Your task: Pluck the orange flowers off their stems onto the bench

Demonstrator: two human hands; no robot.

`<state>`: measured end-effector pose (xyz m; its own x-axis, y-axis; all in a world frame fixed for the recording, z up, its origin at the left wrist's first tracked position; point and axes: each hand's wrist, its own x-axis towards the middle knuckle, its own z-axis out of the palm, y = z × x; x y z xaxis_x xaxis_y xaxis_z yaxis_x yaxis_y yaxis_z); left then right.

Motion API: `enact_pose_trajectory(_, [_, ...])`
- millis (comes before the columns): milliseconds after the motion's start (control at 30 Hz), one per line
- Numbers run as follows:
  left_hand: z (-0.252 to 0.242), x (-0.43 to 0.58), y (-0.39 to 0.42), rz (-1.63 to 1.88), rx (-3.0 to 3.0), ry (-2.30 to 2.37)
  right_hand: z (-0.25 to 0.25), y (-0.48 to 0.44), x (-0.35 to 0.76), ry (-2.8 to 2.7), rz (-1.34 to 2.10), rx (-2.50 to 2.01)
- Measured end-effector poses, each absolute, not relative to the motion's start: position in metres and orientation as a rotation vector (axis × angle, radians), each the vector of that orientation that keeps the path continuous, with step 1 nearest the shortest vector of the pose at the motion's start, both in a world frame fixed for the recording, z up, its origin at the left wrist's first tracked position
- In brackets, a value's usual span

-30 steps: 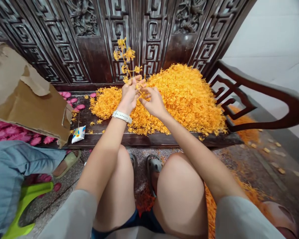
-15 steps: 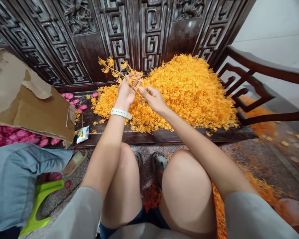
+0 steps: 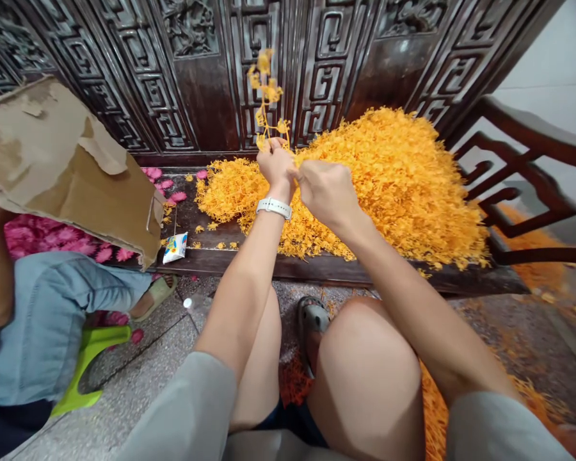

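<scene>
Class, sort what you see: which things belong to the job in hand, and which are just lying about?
Seemingly in the job:
yellow sprig, in the left hand
right hand, closed beside it, contents hidden
yellow heap on the bench

Seemingly just lying about:
patterned packet on the bench
cardboard box
loose pink flowers near the box

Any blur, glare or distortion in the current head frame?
Head view: right hand and yellow flower sprig look soft, probably motion blur, while the torn cardboard box is sharper; head view: pale glare on the glossy carved backrest; head view: apparent wide-angle stretch toward the edges, as in the wooden armrest.
</scene>
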<state>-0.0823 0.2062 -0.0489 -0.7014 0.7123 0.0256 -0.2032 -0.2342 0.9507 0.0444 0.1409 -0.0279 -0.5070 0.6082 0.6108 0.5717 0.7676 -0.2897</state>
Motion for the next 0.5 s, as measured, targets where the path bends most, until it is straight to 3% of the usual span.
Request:
enact_pose_trajectory(233, [-0.050, -0.106, 0.214, 2.149, 0.632, 1.296, -0.020, 0.138, 0.051, -2.317, 0.206, -0.917])
enact_pose_trajectory(367, [-0.066, -0.147, 0.215, 2.288, 0.211, 1.252, 0.001, 0.111, 0.062, -2.355, 0.461, -0.694])
enact_pose_trajectory(500, [-0.080, -0.176, 0.204, 2.211, 0.088, 1.151, 0.006, 0.118, 0.080, -2.105, 0.724, -0.575])
